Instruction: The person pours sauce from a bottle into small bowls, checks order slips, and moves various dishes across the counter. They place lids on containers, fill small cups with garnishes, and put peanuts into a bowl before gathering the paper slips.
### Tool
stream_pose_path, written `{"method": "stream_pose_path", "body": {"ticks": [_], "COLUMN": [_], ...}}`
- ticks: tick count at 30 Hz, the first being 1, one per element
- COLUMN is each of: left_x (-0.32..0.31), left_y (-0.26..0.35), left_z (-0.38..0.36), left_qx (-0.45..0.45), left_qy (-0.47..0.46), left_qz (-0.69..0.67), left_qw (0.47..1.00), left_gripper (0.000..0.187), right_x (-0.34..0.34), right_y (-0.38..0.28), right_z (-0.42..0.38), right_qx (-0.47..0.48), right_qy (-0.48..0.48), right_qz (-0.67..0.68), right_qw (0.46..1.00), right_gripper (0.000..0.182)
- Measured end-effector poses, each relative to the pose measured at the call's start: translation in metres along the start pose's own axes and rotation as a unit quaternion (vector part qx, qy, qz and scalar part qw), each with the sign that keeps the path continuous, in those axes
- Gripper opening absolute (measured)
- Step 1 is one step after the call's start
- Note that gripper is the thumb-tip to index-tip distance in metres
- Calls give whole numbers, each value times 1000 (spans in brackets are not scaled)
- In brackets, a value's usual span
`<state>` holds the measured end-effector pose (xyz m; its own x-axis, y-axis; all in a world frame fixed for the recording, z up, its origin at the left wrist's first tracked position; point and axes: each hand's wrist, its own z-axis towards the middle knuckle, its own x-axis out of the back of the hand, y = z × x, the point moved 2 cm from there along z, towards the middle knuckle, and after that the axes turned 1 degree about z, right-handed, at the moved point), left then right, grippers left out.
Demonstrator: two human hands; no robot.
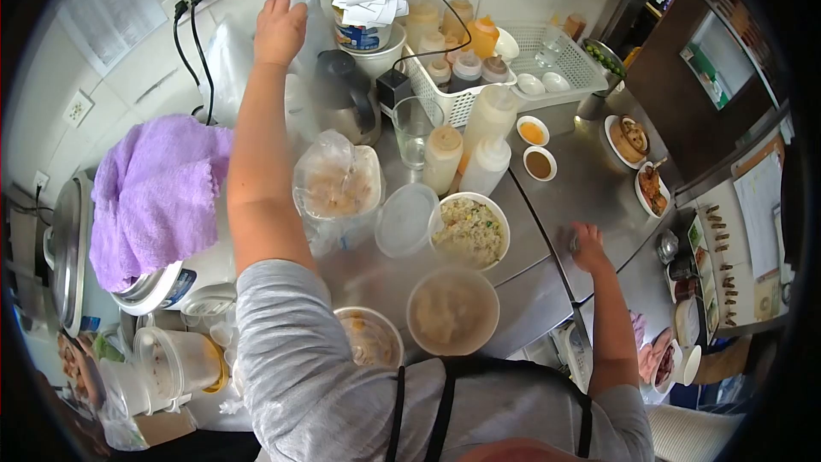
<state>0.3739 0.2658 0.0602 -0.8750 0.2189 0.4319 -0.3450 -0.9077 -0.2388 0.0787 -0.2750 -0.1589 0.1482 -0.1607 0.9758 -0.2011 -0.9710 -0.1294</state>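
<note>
My left hand (pixel 280 27) is stretched up toward the wall, its fingers curled at a clear plastic bag (pixel 310 21) among other bags. Over the steel counter (pixel 534 214) at the right, my right hand (pixel 587 248) has its fingers loosely bent, with nothing plainly in them. Between my arms stand a bowl of fried rice (pixel 470 231), a clear round lid (pixel 407 221) and a steamy translucent round container (pixel 453 311). Nearer my left arm is a tub with a plastic bag of food (pixel 338 184). Below it sits another covered round container (pixel 369 338).
Squeeze bottles (pixel 443 158), a glass (pixel 417 130), a black-handled kettle (pixel 346 94) and a white basket of sauces (pixel 462 103) crowd the back. Small sauce bowls (pixel 539 162) and plated dishes (pixel 653 190) stand right. A purple towel (pixel 158 197) covers a cooker at left.
</note>
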Motion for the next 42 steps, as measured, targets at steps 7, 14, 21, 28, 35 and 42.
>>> {"method": "stream_pose_path", "body": {"ticks": [7,14,21,28,35,42], "left_x": [-24,-17,-8,-19,0,17], "left_y": [-5,-20,-20,-13,-42,-28], "left_z": [15,16,19,10,9,15], "left_qx": [38,329,-52,255,544,468], "left_qy": [-281,-209,49,-183,-16,-58], "left_qz": [2,-2,25,15,-369,-422], "left_qw": [959,921,997,949,753,774], "left_gripper": [11,22,16,18,29,22], "right_x": [5,8,6,6,21,170], "right_y": [-6,-7,-7,-8,-21,-125], "right_z": [-2,-4,-2,-2,-7,23], "right_qx": [-18,-22,-13,-28,-15,173], "right_qy": [-10,-11,-18,-20,-51,85], "right_qz": [11,18,9,14,15,34], "right_qw": [1000,1000,1000,999,998,981], "right_gripper": [58,61,64,64,64,33]}}
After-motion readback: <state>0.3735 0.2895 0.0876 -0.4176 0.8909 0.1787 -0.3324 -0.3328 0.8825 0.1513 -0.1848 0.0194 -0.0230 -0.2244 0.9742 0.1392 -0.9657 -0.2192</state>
